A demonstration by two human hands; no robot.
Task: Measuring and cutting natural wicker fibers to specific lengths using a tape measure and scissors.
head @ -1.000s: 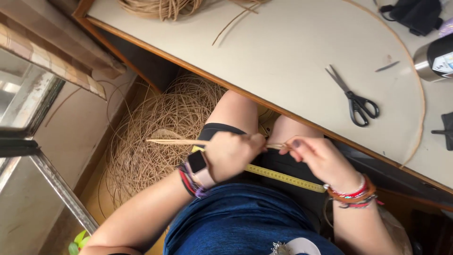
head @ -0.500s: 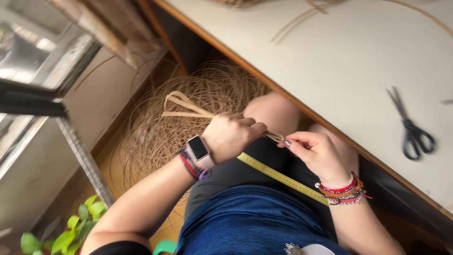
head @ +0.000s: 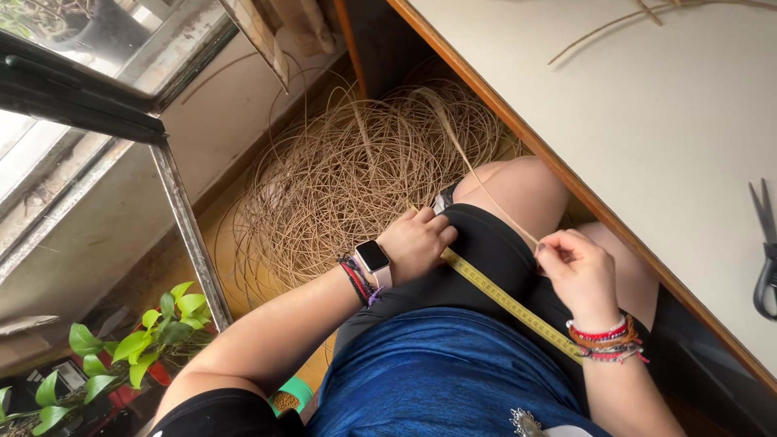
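- Nearest the camera, a blue shirt [head: 441, 372] fills the bottom of the view, above black shorts [head: 486, 259] that cover the lap.
- A yellow measuring tape [head: 506, 301] lies slantwise across the shorts, running from under the left hand down toward the right wrist.
- The left hand [head: 419, 243] rests knuckles-up on the left thigh, fingers curled and pressed down on the upper end of the tape; whether the strand's end also sits under those fingers cannot be told. A smartwatch [head: 373, 256] and a few cord bracelets sit on that wrist.
- The right hand [head: 576, 271] is raised just above the right thigh, thumb and forefinger pinched together on a thin cane strand [head: 477, 180]; the other fingers are folded loosely in. Beaded bracelets [head: 605, 338] ring that wrist.
- From the pinch, the strand rises up and to the left, passes over the bare knee [head: 510, 190] and runs on into the coil on the floor. The pinched point is at the very tips of the fingers, well apart from the left hand.
- Beyond the knees, a big loose coil of cane [head: 356, 174] lies on the floor, partly under the table.
- On the right, the pale table [head: 647, 121] with a wooden edge carries black scissors [head: 765, 251] at the frame edge and a few loose strands at the top.
- On the left, a green leafy plant [head: 158, 332] stands below a metal-framed window [head: 89, 105].
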